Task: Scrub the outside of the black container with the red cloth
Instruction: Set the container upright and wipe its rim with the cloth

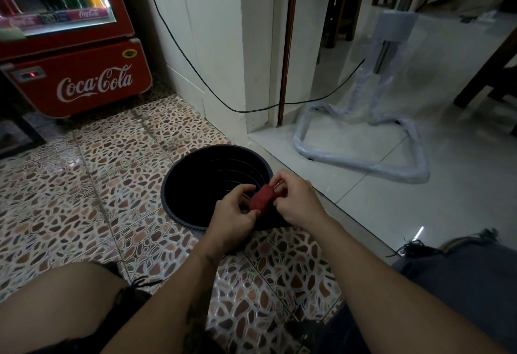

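Both hands, left hand [233, 209] and right hand [296, 202], are pinching the soft, bunched red cloth [261, 198] over the light, rigid black container [179, 185]; its rim is looking easiest to grip

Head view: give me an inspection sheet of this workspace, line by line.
Surface: patterned pebble-tile floor, meeting white tile at a step.
Job's things: black container upright on the floor, mouth open; red cloth bunched above its near rim.
Clutter: nothing seen on the patterned floor near the container.
Hands: left hand and right hand both pinch the cloth.
Cables: black cable hangs along the wall to the doorway.
Surroundings: red drinks fridge, plastic-wrapped stand, wooden furniture legs.
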